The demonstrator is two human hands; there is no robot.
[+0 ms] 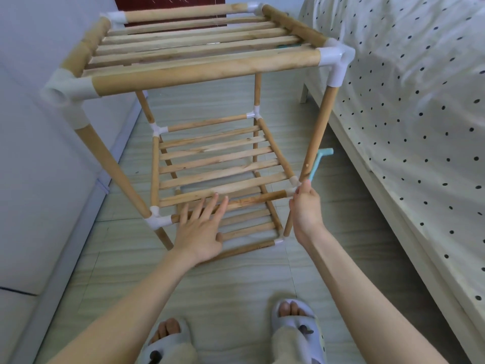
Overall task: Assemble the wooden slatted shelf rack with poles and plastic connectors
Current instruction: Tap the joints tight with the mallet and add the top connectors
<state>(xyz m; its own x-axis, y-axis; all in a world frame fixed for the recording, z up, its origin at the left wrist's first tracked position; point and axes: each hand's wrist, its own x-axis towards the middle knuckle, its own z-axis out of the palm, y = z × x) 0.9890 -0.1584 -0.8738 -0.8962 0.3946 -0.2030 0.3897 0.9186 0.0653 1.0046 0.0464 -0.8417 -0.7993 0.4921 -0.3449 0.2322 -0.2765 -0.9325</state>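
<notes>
Standing on the tiled floor (236, 279) in front of you, the wooden slatted shelf rack (207, 122) sits between a pale panel (39, 179) on your left and a bed with a dotted cover (409, 106) on your right. Its top shelf (194, 46) is framed by thick poles joined at the corners with white plastic connectors, such as the near right one (334, 63). Lower down you can see the middle shelf (217, 164) and, beneath it, the bottom shelf (246, 222) close to the floor.

Your left hand (200, 232) is spread flat, grip open, with straight fingers reaching to the front pole (257, 199) of the middle shelf; the fingertips lie on or just above it, and you cannot tell which. Your right hand (305, 203) has its grip closed in a pinch on the middle shelf's near right connector (291, 191), where the front right upright pole (319, 132) comes down from the top corner.

A light blue tool (319, 161) shows just behind that upright, beside the bed. Your feet in grey slippers (296, 327) stand at the near edge of the view.
</notes>
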